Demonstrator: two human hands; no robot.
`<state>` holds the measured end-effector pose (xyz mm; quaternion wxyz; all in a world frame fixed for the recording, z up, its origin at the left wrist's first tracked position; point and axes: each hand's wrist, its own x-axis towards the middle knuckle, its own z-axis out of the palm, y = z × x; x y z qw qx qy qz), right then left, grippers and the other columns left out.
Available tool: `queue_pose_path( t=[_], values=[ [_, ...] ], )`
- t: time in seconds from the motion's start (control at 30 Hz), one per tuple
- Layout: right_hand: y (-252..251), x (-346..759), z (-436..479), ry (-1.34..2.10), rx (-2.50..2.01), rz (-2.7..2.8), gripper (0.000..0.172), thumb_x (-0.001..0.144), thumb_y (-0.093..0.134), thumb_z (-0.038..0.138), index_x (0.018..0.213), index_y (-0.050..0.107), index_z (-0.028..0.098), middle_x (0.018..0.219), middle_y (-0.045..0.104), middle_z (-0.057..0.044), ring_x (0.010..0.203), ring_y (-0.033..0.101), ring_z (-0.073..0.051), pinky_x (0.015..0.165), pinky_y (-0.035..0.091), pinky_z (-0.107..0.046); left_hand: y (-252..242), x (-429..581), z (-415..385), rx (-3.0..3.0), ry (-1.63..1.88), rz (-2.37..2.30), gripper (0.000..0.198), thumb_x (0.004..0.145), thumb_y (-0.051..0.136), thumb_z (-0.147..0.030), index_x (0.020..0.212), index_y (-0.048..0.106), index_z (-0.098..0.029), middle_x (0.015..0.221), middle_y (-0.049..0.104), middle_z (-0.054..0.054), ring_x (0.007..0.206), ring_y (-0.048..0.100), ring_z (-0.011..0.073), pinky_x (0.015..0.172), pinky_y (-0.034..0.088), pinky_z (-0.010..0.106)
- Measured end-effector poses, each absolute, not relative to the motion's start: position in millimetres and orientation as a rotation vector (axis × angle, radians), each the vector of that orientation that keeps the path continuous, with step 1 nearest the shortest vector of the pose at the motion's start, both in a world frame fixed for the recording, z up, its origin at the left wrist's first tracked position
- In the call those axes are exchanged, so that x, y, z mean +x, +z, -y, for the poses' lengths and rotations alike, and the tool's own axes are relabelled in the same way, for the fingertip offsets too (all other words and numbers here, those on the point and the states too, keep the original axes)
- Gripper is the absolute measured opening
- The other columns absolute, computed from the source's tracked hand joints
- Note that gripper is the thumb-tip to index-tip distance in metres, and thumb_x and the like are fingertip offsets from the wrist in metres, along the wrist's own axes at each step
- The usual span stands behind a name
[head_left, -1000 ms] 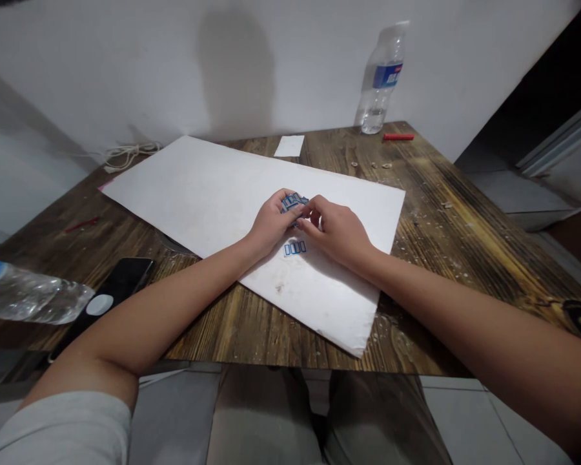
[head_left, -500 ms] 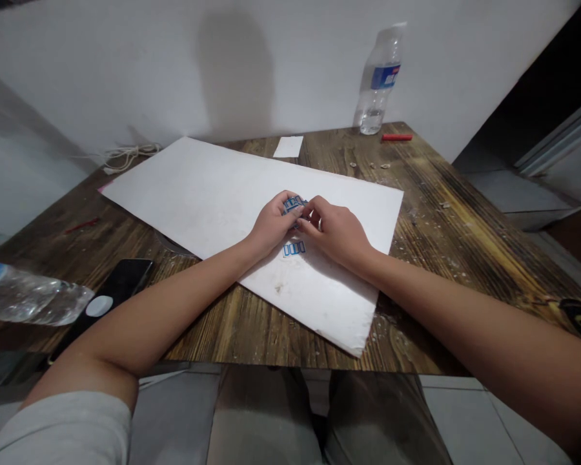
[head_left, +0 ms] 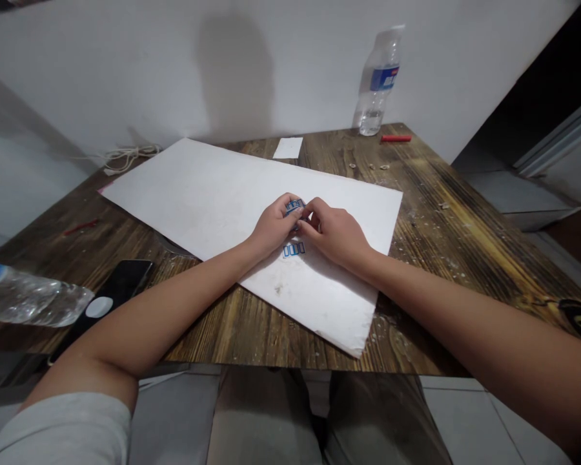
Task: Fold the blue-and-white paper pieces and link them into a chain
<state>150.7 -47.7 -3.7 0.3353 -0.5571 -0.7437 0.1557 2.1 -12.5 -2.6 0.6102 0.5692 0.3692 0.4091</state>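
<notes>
Less of the small blue-outlined piece shows now, pinched at the fingertips between the left hand and right hand, each grip closed on it above the white board. A strip of blue-outlined rectangles lies flat on the board just below the grip, untouched, with the wooden worktop beyond the board's edge.

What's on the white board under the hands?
Beside the left hand and right hand, a strip of blue-outlined rectangles lies on the white board. A blue-outlined piece is held between the hands. The board beneath the palms is covered, so nothing there can be seen.
</notes>
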Motion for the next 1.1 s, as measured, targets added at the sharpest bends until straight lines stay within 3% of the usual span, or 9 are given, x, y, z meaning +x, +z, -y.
queue_pose_path(
  t=[1.1],
  values=[
    [-4.8, 150.8, 46.0, 0.421, -1.443, 2.012, 0.013, 0.09, 0.048, 0.035, 0.094, 0.05, 0.023, 0.074, 0.065, -0.003, 0.064, 0.053, -0.017, 0.057, 0.029, -0.031, -5.8, -0.5, 10.5, 1.476, 0.941, -0.952, 0.005, 0.085, 0.059, -0.022, 0.091, 0.059, -0.023, 0.08, 0.059, 0.001, 0.068, 0.052, 0.0102, 0.058, 0.041, 0.021]
  ],
)
